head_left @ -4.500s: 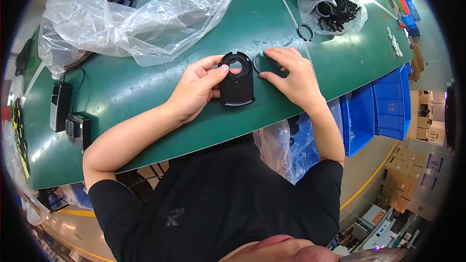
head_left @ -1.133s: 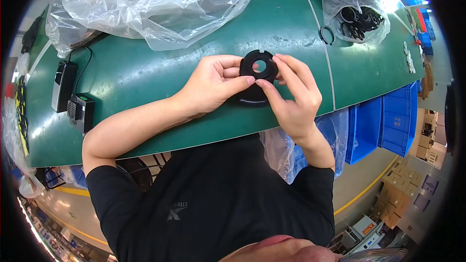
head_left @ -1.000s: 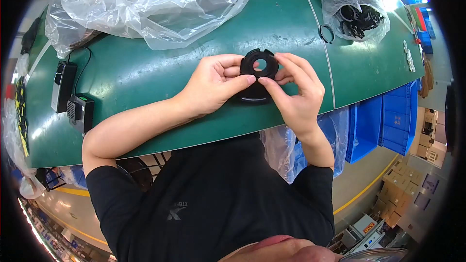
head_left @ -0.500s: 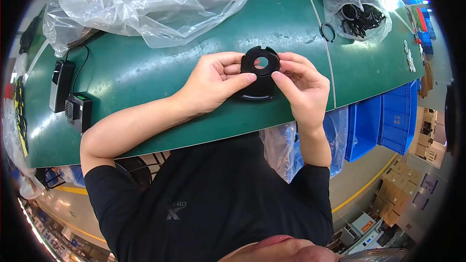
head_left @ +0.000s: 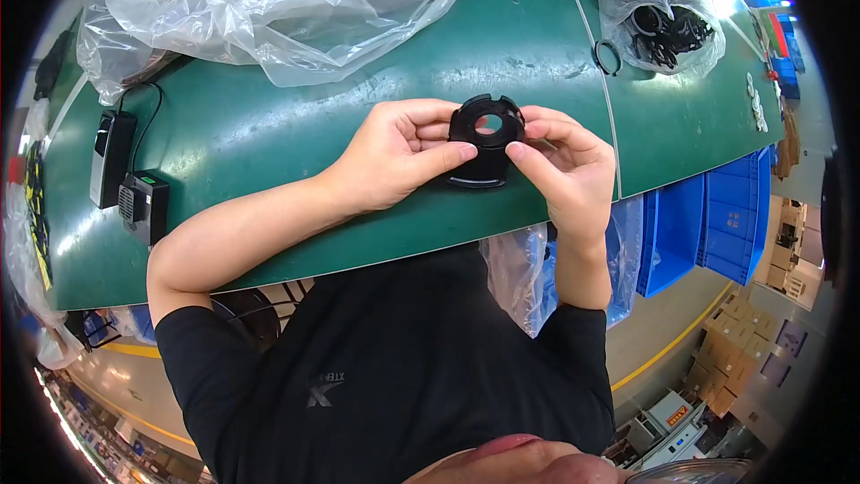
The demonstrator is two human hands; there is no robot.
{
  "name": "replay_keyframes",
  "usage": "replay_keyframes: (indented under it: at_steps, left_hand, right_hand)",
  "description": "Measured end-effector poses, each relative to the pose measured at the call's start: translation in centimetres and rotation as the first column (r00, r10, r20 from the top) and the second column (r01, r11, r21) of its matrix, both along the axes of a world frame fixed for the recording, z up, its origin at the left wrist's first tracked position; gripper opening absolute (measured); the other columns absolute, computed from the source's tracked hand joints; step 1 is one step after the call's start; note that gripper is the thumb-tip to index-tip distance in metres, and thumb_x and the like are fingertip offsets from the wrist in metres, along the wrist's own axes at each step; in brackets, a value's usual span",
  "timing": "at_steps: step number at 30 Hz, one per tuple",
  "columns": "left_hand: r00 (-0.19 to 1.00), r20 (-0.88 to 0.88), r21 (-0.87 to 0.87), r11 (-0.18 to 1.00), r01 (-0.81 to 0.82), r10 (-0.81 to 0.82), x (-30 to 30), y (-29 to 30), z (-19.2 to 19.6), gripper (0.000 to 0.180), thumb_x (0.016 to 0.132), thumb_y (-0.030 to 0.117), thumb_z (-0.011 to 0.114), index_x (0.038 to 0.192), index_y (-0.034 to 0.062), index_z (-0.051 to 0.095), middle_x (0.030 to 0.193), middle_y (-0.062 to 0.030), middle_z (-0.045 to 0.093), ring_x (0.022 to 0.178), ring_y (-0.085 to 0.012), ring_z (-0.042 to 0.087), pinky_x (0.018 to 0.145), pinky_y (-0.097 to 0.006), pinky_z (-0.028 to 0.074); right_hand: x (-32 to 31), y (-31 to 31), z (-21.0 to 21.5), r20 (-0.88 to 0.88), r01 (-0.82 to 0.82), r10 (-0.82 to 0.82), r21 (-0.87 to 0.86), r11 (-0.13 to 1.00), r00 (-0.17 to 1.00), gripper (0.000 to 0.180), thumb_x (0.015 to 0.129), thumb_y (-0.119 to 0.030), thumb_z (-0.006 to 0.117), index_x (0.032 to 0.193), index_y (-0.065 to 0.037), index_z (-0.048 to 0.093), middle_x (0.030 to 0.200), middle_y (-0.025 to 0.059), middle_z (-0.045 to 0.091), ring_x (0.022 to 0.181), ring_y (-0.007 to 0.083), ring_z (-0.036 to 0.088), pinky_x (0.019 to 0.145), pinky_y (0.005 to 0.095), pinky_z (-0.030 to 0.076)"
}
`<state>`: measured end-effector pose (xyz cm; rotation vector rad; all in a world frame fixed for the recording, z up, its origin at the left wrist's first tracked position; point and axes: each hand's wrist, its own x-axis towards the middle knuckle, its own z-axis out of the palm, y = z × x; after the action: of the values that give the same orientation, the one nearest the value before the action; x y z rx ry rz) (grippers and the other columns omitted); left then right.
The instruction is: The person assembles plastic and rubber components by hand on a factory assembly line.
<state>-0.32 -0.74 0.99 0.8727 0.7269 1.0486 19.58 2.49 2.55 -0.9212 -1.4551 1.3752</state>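
Note:
A black round plastic part [head_left: 485, 136] with a hole through its middle and notches along its far rim is held between both hands, above the green table. My left hand [head_left: 400, 151] grips its left edge, thumb on the near face and fingers curled behind. On the opposite edge my right hand [head_left: 571, 164] pinches it the same way. Below the ring, a wider black piece [head_left: 477, 170] with a shiny curved near edge shows. Whether that piece is joined to the ring or lies under it, I cannot tell.
Clear plastic sheeting [head_left: 296, 13] covers the far left of the green table [head_left: 394, 242]. A bag of black parts [head_left: 663, 31] stands far right, beside a loose black ring [head_left: 607, 58]. Two small black devices [head_left: 143, 202] joined by a cable lie left. Blue crates [head_left: 730, 215] stand right, below the table edge.
Both hands have shifted slightly right and nearer with the black part. Its face has tilted, so the central hole looks flatter and more of the notched rim shows.

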Motion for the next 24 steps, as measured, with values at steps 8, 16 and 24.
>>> replay_keyframes:
  at_steps: [8,16,24]
  left_hand:
    - [1.0,0.001,0.011,1.0,0.026,-0.026,-0.2,0.0,0.1,0.033,0.084,-0.002,0.057,0.117,-0.0073,0.051,0.11,-0.0128,0.06,0.101,-0.0154,0.058,0.088,-0.027,0.047]
    - [0.998,-0.045,0.013,0.999,0.041,-0.04,-0.1,0.0,0.3,0.033,0.085,-0.003,0.056,0.116,-0.0075,0.051,0.11,-0.0124,0.06,0.101,-0.0148,0.058,0.088,-0.027,0.047]
    - [0.991,-0.116,0.049,0.996,0.077,-0.071,-0.2,-0.2,0.2,0.032,0.084,-0.003,0.056,0.116,-0.005,0.054,0.107,-0.0096,0.062,0.098,-0.012,0.058,0.086,-0.025,0.047]
  right_hand:
    - [0.1,-0.3,0.0,-0.049,-0.012,0.01,-0.047,0.999,0.999,0.015,0.071,0.009,0.068,0.086,0.008,0.062,0.102,0.0162,0.06,0.087,0.0181,0.061,0.076,0.0262,0.052]
    - [-0.2,-0.5,-0.5,0.154,0.016,-0.056,0.25,0.968,0.987,0.018,0.068,0.006,0.072,0.082,0.006,0.06,0.093,0.0134,0.062,0.08,0.0149,0.061,0.072,0.0248,0.052]
    - [-0.4,-1.0,-1.0,0.255,0.033,-0.19,0.517,0.855,0.948,0.024,0.063,0.005,0.074,0.079,0.0,0.058,0.086,0.0142,0.062,0.075,0.0219,0.062,0.068,0.0278,0.05]
